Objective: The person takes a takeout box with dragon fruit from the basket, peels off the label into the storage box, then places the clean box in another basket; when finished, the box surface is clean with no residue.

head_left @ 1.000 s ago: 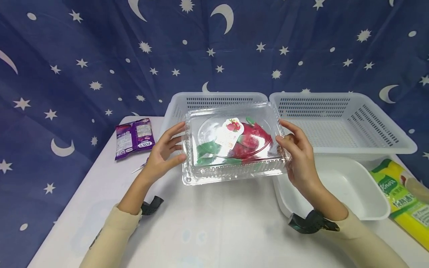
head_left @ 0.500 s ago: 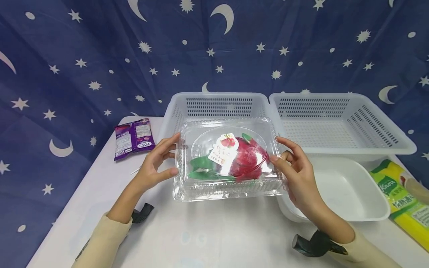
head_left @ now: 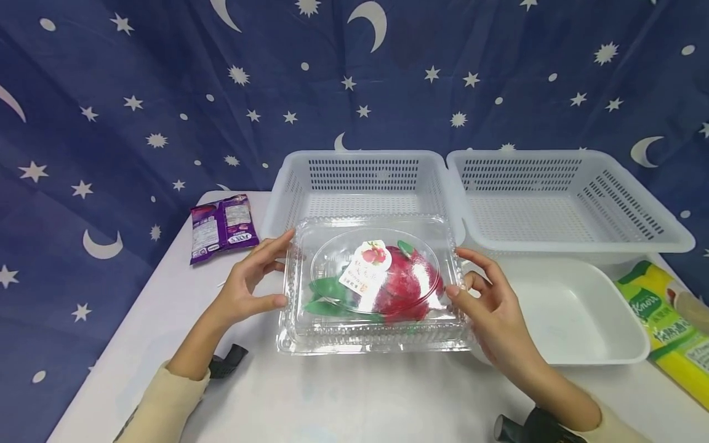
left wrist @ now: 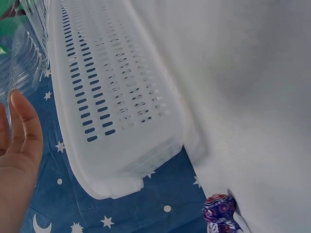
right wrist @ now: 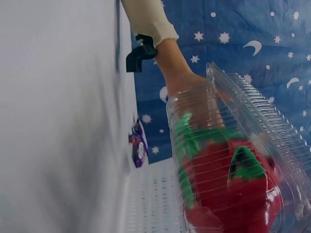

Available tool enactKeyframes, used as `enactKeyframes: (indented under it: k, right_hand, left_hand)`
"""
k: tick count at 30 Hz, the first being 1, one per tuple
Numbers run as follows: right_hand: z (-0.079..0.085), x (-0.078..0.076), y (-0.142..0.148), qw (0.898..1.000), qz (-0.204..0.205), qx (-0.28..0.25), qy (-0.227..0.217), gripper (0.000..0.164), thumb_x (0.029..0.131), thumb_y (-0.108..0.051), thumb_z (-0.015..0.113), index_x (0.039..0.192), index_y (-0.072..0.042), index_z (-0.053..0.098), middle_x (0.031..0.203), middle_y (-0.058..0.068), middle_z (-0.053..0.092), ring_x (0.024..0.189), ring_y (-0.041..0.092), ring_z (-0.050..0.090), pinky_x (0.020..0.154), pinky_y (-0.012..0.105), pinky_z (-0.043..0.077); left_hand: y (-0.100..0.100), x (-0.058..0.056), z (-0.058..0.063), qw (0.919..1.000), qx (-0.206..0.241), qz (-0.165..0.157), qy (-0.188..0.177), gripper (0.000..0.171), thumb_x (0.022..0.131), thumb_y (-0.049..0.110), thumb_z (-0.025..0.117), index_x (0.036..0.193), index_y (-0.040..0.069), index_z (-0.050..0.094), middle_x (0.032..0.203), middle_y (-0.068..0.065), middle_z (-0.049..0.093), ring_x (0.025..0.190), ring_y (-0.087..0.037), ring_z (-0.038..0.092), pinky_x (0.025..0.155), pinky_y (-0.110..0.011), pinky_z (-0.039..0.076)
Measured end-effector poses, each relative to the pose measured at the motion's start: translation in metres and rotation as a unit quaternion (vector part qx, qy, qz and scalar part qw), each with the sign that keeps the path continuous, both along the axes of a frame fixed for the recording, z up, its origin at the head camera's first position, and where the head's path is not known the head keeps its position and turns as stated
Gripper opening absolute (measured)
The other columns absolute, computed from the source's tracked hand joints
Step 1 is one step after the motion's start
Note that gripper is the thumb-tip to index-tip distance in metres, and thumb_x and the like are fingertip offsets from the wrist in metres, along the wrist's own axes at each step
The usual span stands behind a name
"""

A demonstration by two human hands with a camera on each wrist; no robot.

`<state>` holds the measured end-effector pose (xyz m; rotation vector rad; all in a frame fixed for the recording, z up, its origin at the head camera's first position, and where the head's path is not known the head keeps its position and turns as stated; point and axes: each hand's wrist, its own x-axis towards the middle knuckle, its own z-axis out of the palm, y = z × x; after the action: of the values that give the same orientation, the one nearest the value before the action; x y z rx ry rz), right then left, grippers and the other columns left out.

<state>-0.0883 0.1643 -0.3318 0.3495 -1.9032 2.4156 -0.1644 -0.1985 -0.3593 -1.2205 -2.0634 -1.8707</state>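
Note:
Between my two hands, raised over the white table, is a clear plastic clamshell box [head_left: 324, 338] with a ribbed rim. Through its lid show a red dragon fruit [head_left: 407, 280] with green tips and some green leaf-like pieces [head_left: 327, 295]. A white label [head_left: 362, 269] with a fruit picture is stuck on the lid. My left hand [head_left: 240, 292] holds the box's left edge, thumb at the front and fingers farther back. At the right edge, my right hand [head_left: 495, 314] grips the rim with its thumb on top; its other fingertips are partly hidden behind the clear wall.
Two white perforated baskets [head_left: 362, 165] stand side by side along the back. A plain white tub [head_left: 576, 307] sits at right, beside a yellow-green Knorr packet [head_left: 672, 326]. A purple snack bag [head_left: 224, 227] lies at back left. A starry blue cloth [head_left: 354, 74] hangs behind.
Both hands have brought the box down and nearer to my body, a little to the left. Its lid label shows more plainly. The left-hand basket is less covered.

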Motion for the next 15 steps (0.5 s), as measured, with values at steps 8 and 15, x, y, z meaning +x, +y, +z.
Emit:
enactKeyframes:
  k: [8, 15]
  right_hand:
    - [-0.016, 0.013, 0.002, 0.998, 0.052, 0.019, 0.02, 0.065, 0.091, 0.015, 0.049, 0.147, -0.015, 0.033, 0.086, -0.001, 0.05, 0.07, 0.006, 0.06, 0.05, 0.02, 0.048]
    - [-0.027, 0.016, 0.003, 0.996, 0.088, 0.03, 0.008, 0.066, 0.092, 0.012, 0.05, 0.148, -0.017, 0.028, 0.09, -0.003, 0.053, 0.072, 0.006, 0.064, 0.044, 0.024, 0.045]
  left_hand:
    - [-0.008, 0.006, -0.003, 0.999, -0.006, -0.039, -0.021, 0.089, 0.081, 0.025, 0.082, 0.143, -0.014, 0.033, 0.143, -0.001, 0.047, 0.127, -0.014, 0.047, 0.096, -0.025, 0.047]
    - [-0.015, 0.006, -0.003, 0.9969, -0.039, -0.048, -0.049, 0.089, 0.077, 0.017, 0.085, 0.142, -0.016, 0.033, 0.138, 0.001, 0.052, 0.118, -0.014, 0.054, 0.092, -0.027, 0.049]
